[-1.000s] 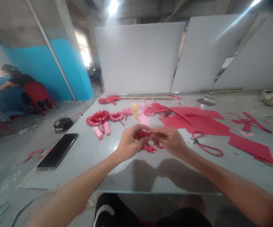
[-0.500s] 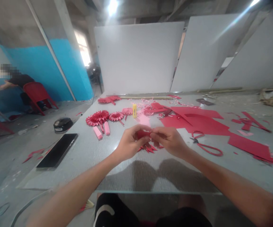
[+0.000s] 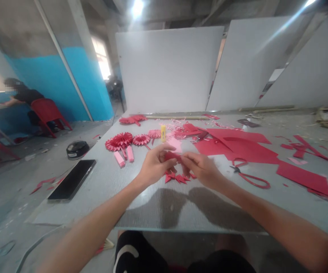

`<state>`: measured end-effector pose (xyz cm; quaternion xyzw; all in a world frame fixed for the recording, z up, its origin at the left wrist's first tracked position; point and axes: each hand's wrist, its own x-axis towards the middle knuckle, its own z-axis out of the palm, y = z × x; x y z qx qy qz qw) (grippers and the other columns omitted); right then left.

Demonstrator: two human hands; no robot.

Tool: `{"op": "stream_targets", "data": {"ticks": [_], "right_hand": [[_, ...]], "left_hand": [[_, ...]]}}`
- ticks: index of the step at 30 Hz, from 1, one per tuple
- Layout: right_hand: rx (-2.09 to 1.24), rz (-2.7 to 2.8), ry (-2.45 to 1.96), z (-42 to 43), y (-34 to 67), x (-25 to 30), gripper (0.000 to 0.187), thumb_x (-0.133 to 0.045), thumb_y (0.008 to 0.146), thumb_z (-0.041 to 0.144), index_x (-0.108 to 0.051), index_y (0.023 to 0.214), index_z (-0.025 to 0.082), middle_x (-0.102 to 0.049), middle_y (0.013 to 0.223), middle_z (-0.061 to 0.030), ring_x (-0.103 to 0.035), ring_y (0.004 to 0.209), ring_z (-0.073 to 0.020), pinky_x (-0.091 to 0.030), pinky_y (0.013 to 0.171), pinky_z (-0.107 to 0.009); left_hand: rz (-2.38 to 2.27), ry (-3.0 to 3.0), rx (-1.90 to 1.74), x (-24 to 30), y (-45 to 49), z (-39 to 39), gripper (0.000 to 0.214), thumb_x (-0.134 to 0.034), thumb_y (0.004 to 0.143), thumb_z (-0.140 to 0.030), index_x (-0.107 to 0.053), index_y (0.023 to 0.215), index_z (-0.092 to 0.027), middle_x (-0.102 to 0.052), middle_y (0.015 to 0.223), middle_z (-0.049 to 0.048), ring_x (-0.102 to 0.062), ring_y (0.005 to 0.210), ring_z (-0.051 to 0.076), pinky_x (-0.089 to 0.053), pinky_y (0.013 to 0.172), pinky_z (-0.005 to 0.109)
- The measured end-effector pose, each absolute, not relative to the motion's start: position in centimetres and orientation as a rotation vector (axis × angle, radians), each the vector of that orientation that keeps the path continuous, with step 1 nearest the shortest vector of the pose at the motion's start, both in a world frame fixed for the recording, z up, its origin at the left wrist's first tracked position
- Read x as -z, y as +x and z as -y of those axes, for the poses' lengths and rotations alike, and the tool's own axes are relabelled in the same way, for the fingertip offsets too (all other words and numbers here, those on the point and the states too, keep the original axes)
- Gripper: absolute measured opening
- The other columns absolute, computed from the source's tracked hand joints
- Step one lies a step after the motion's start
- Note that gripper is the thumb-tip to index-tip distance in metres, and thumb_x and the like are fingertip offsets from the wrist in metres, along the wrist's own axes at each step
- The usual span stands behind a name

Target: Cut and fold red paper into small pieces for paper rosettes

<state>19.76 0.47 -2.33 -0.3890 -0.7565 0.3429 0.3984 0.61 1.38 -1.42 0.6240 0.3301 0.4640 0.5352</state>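
Note:
Between my two hands is a small piece of red paper (image 3: 173,156), held just above the table. My left hand (image 3: 156,163) is closed on its left side, with thumb and fingers pinching it. The fingertips of my right hand (image 3: 200,166) grip its right end. Several small pointed red paper pieces (image 3: 178,178) lie on the table right below my hands. A yellow glue stick (image 3: 163,133) stands upright beyond my left hand. To the right of my right hand lie red-handled scissors (image 3: 249,174).
Pleated red paper fans (image 3: 120,141) and pink folded strips (image 3: 119,159) lie left of my hands. A black phone (image 3: 72,180) rests at the table's left edge. Large red paper sheets (image 3: 249,146) and scraps spread across the right. A person (image 3: 24,93) sits at far left.
The view has shifted slightly, so the scene sits a little further right. My right fingers have shifted slightly along the red paper, and more of the red pieces below shows.

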Motion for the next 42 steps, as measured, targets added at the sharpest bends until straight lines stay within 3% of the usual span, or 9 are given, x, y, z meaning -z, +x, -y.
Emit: {"op": "stream_targets", "data": {"ticks": [7,11,15,19,23,28,36,42], "right_hand": [[-0.549,1.917,-1.047,-0.9,20.2,3.3,0.044,-0.041,0.104,0.046,-0.059,0.073,0.019,-0.061,0.057,0.001,-0.056,0.049,-0.0114,-0.042,0.053,-0.024],[-0.53,1.839,-0.897,-1.4,20.8,3.6,0.033,-0.039,0.105,0.042,-0.064,0.1,0.02,-0.066,0.067,-0.0001,-0.062,0.056,-0.0131,-0.05,0.058,-0.026],[-0.386,1.969,-0.738,-1.4,21.3,3.5,0.026,-0.055,0.099,0.035,-0.064,0.121,0.025,-0.075,0.095,-0.0056,-0.071,0.072,-0.0168,-0.057,0.07,-0.03],[-0.218,2.065,-0.646,-1.0,21.1,3.2,0.021,-0.058,0.097,0.027,-0.074,0.109,0.026,-0.077,0.104,-0.0072,-0.073,0.091,-0.0206,-0.058,0.079,-0.032],[-0.166,2.006,-0.635,-0.8,20.9,3.0,0.018,-0.058,0.097,0.026,-0.076,0.1,0.026,-0.078,0.096,-0.0062,-0.073,0.085,-0.0193,-0.058,0.076,-0.03],[-0.186,1.988,-0.672,-0.9,20.9,2.7,0.017,-0.061,0.096,0.031,-0.075,0.104,0.025,-0.077,0.094,-0.0067,-0.072,0.081,-0.0196,-0.057,0.072,-0.03],[-0.421,1.908,-0.713,-0.9,20.8,3.2,0.019,-0.062,0.095,0.038,-0.074,0.096,0.024,-0.073,0.091,-0.0071,-0.068,0.068,-0.0162,-0.057,0.061,-0.028],[-0.722,1.739,-0.765,-0.8,20.1,3.3,0.02,-0.068,0.091,0.04,-0.067,0.091,0.02,-0.067,0.074,-0.0013,-0.065,0.057,-0.0133,-0.054,0.051,-0.024]], "left_hand": [[-0.732,1.405,-1.05,1.0,0.5,-1.2,0.039,-0.077,0.076,-0.022,-0.061,0.11,-0.011,-0.069,0.07,0.0021,-0.066,0.05,0.014,-0.052,0.048,0.024],[-0.723,1.379,-1.052,1.1,0.4,-1.2,0.038,-0.077,0.076,-0.022,-0.063,0.109,-0.011,-0.069,0.066,0.0022,-0.066,0.05,0.015,-0.051,0.048,0.024],[-0.667,1.356,-1.009,1.3,0.0,-1.5,0.042,-0.078,0.074,-0.021,-0.064,0.113,-0.013,-0.069,0.067,0.0026,-0.066,0.051,0.015,-0.049,0.049,0.023],[-0.607,1.333,-0.876,1.4,-0.2,-1.6,0.049,-0.078,0.074,-0.021,-0.061,0.12,-0.015,-0.069,0.07,0.0024,-0.068,0.053,0.016,-0.049,0.05,0.023],[-0.591,1.366,-0.99,1.2,0.1,-1.4,0.045,-0.079,0.077,-0.025,-0.06,0.116,-0.014,-0.069,0.076,0.0035,-0.07,0.059,0.017,-0.051,0.053,0.024],[-0.585,1.446,-1.075,0.8,0.4,-1.1,0.032,-0.078,0.08,-0.031,-0.064,0.101,-0.012,-0.071,0.079,0.0049,-0.071,0.062,0.016,-0.055,0.058,0.026],[-0.743,1.482,-1.148,1.2,0.8,-0.7,0.033,-0.087,0.07,-0.033,-0.071,0.087,-0.01,-0.075,0.074,0.0081,-0.072,0.067,0.017,-0.059,0.063,0.027],[-0.742,1.517,-1.183,1.7,1.0,-0.6,0.031,-0.08,0.078,-0.038,-0.069,0.082,-0.009,-0.075,0.073,0.0104,-0.074,0.067,0.02,-0.062,0.064,0.03]]}}
